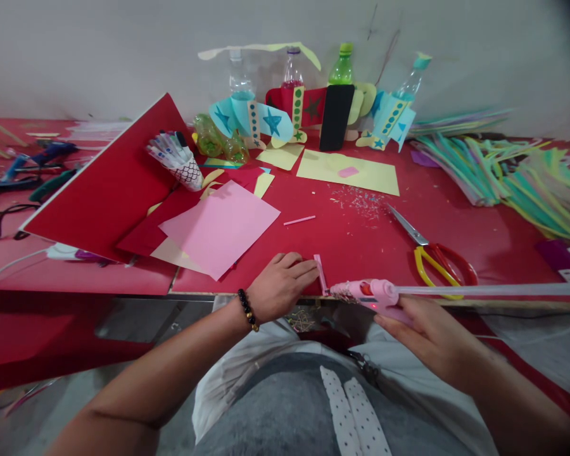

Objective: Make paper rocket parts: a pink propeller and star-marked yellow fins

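At the table's front edge, my left hand (285,284) rests with bent fingers pressed together, its fingertips pinning a narrow folded pink paper strip (320,273). My right hand (420,329) is closed round the handle of a pink hot glue gun (365,291), whose nozzle points left at the near end of the strip. A long translucent glue stick (494,290) sticks out of the gun's back. Slightly farther in lies a thin rolled pink paper stick (299,220). A sheet of pink paper (223,225) lies to the left.
Scissors (425,244) with red and yellow handles lie at right. A pen cup (186,170) stands by a leaning red board (118,183). Decorated bottles, including a green one (342,66), and a black phone (336,117) line the wall. Plastic strips (475,168) cover the far right.
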A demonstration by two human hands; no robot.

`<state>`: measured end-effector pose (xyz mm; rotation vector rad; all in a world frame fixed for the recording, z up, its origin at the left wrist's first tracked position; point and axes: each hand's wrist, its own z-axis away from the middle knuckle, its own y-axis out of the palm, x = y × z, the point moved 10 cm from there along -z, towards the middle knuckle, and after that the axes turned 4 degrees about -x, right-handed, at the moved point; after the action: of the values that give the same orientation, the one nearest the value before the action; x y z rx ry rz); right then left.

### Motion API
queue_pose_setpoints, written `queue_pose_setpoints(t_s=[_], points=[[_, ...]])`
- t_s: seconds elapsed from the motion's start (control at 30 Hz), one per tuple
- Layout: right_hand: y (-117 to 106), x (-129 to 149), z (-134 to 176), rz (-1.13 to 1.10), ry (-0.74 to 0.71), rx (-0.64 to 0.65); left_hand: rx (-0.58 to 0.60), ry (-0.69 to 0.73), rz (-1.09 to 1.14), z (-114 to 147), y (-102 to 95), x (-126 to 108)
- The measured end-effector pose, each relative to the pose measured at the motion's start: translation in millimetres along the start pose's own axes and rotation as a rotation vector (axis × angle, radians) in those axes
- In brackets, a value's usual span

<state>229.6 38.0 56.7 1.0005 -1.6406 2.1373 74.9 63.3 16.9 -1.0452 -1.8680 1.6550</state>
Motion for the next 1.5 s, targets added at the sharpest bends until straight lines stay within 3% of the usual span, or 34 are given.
queue_pose_setpoints(t_s=[0.23, 0.43, 0.93, 1.3, 1.4, 1.5], points=[[1.6, 2.5, -0.1, -0.021, -0.016, 0.011, -0.002, 0.005, -0.009, -0.4, -0.6, -1.0], [-1.6, -5.8, -13.1, 0.088, 0.051, -0.035, 0.005, -0.012, 0.023, -0.2, 0.5, 0.7], [-9.8, -4.5, -33.6, 0.114, 0.027, -0.131, -0.019, -0.002, 0.01, 0.0, 1.6, 1.3], [-3.5, -10.6, -4.9, -0.047, 0.018, -0.003, -0.004, 0.008, -0.004, 0.7, 0.4, -0.1], [-4.8, -27.4, 4.6, -0.161, 0.097, -0.015, -0.005, 0.007, -0.021, 0.8, 1.6, -0.2], [-5.8, -55.6, 11.2, -0.31, 0.289, -0.049, -0.034, -0.005, -0.023, 0.8, 1.1, 0.6]])
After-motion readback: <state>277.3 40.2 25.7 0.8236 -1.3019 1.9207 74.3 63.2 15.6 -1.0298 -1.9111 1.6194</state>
